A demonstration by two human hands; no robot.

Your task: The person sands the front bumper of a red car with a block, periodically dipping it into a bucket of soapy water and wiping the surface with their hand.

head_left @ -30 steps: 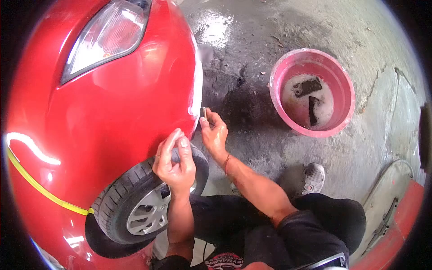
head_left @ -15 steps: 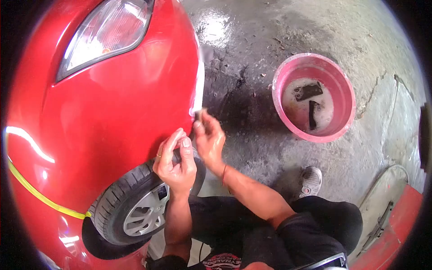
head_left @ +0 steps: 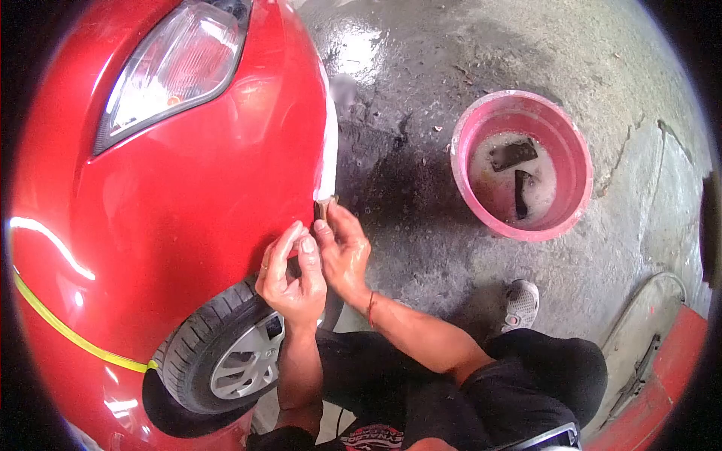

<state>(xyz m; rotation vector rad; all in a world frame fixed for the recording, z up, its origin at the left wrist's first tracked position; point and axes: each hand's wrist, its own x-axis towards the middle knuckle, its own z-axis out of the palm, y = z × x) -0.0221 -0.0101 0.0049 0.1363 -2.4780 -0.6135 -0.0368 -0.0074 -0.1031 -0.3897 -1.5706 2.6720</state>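
My right hand (head_left: pixel 345 254) pinches a small dark piece (head_left: pixel 323 210) against the edge of the red bumper (head_left: pixel 203 188), at the lower end of a white strip (head_left: pixel 329 154). Just left of it, my left hand (head_left: pixel 292 274) is raised beside the bumper above the wheel, its thumb and fingers curled towards each other. Whether anything lies between those fingers is hidden. A red band circles my right wrist.
The tyre (head_left: pixel 203 338) is below my left hand. A pink basin (head_left: pixel 526 233) with soapy water and dark pieces stands on the wet concrete floor (head_left: pixel 421 248). Yellow tape (head_left: pixel 83 344) crosses the bumper; a headlight (head_left: pixel 177 71) is above. A shoe (head_left: pixel 520 304) shows at lower right.
My right hand has moved slightly down and left along the bumper edge, closer to my left hand. The dark piece shows more clearly. My left hand has hardly moved.
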